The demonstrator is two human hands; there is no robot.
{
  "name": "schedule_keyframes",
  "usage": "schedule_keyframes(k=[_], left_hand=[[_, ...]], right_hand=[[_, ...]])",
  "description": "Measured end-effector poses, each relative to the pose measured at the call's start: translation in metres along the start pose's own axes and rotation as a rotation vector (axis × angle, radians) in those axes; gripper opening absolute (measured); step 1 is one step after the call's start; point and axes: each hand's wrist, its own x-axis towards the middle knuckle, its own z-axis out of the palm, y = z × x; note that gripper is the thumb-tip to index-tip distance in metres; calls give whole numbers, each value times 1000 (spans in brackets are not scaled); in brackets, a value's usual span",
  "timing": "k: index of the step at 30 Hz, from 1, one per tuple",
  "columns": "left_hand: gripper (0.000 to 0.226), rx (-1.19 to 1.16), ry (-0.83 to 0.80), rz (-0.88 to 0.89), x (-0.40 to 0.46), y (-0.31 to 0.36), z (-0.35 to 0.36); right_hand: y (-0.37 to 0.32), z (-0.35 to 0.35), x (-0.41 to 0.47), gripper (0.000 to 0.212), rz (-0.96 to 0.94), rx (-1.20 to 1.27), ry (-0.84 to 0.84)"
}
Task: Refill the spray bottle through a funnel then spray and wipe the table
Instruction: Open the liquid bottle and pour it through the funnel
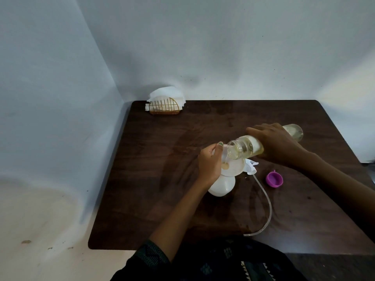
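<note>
A white spray bottle point(222, 186) stands on the dark wooden table point(154, 179) with a white funnel point(295, 166) seated in its neck. My left hand point(210, 162) grips the funnel's left rim. My right hand point(278, 144) holds a clear refill bottle point(244, 148) of yellowish liquid, tipped on its side with its mouth over the funnel; a little liquid pools inside the funnel. The white spray head point(312, 166) lies just right of the funnel, its clear dip tube point(326, 201) curving toward the table's near edge.
A purple cap point(274, 179) lies right of the spray head. A gold wire holder of white napkins point(164, 104) stands at the table's far left corner against the wall. Walls close in at the back and left.
</note>
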Motion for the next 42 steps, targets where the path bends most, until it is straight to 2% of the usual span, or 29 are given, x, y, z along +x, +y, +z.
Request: schedule_keyframes(k=[42], left_hand=[[37, -6, -10, 27, -2, -7, -3]], right_hand=[[-9, -1, -4, 48, 26, 27, -26]])
